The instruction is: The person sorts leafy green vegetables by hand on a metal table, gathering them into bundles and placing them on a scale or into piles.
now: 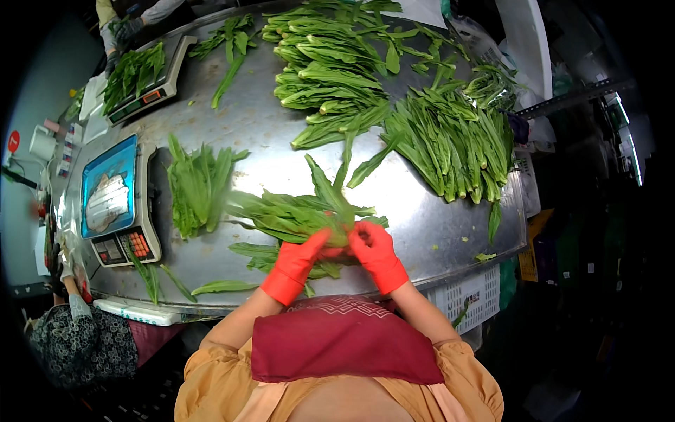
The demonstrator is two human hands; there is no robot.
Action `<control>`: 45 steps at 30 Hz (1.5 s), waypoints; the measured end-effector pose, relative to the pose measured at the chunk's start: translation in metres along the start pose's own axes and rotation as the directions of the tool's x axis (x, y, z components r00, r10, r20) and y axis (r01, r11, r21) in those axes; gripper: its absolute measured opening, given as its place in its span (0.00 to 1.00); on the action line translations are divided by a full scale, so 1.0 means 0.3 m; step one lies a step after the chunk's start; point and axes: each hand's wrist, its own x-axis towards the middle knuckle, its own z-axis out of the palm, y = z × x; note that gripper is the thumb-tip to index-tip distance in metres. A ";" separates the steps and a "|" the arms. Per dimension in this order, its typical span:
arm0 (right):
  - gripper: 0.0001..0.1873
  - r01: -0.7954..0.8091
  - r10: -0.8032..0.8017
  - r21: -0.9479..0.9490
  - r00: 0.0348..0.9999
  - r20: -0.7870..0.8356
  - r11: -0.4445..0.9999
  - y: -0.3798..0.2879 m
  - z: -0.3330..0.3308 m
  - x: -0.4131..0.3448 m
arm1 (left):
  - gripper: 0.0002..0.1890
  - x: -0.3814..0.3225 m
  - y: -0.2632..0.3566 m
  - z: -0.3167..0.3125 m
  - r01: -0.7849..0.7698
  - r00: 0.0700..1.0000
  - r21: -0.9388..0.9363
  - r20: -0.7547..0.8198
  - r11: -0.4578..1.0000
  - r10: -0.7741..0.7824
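Both of my hands wear red rubber gloves and meet over the near side of a metal table (pixel 422 227). In my left hand (pixel 303 258) is a bunch of long green leafy vegetables (pixel 279 211), its leaves pointing left. My right hand (pixel 372 248) pinches at the cut end of the greens, where a leafy stalk (pixel 329 192) stands out away from me; the fingertips are partly blurred. Beneath the bunch, loose leaves (pixel 258 250) lie on the metal. Left of it rests a separate bunch of greens (pixel 195 184).
A digital scale (pixel 126 245) with a blue tray stands at left; a second scale (pixel 150 97) behind it bears greens. Stacked bunches (pixel 332 74) lie at the back, with another pile (pixel 453 142) at right. Gloved hands (pixel 124 31) of a co-worker show top left; another person (pixel 79 332) is lower left.
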 end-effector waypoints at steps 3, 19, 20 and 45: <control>0.12 -0.316 0.319 0.449 0.945 0.071 0.836 -0.080 -0.002 0.016 | 0.22 -0.008 0.002 0.000 0.011 0.999 -0.125 -0.031 0.992 -0.015; 0.23 -0.250 0.065 0.363 0.889 0.453 0.898 0.007 -0.015 -0.041 | 0.25 0.028 -0.016 -0.038 0.051 0.910 -0.116 0.415 0.992 0.002; 0.23 -0.242 0.040 0.359 0.873 0.486 0.901 0.017 -0.011 -0.044 | 0.26 0.021 -0.026 -0.031 0.025 0.949 -0.111 0.316 0.994 0.012; 0.25 -0.202 -0.528 -0.909 0.759 -0.380 0.364 0.084 -0.489 0.218 | 0.47 0.009 0.063 -0.035 -0.144 0.966 -0.198 0.183 0.970 0.180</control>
